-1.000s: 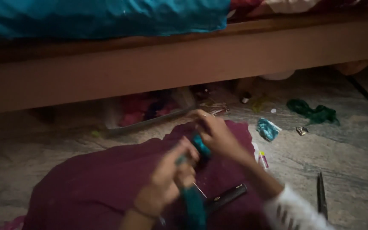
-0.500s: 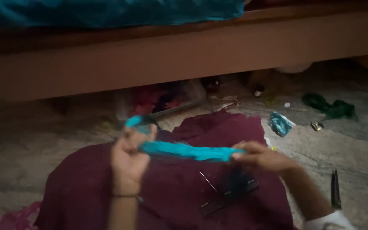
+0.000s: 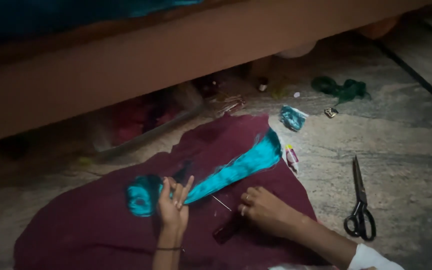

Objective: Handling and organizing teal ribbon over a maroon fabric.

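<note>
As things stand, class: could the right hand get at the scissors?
Probably yes. The right hand rests empty on the maroon cloth, and the scissors lie on bare floor to its right, with nothing between them.

Colours shown: a bright turquoise bundle of thread [image 3: 236, 170], glossy and unpatterned, is laid over a plain dark maroon cloth [image 3: 101, 230]. The floor [image 3: 406, 145] is seen in mottled grey stone. Black scissors [image 3: 360, 200] are shown at the right, with a dark green scrap of fabric [image 3: 341, 89] beyond and a small turquoise packet [image 3: 292, 118] nearby. The bed frame [image 3: 176, 55] is rendered in plain reddish brown; a white cuff [image 3: 371, 257] is visible.
</note>
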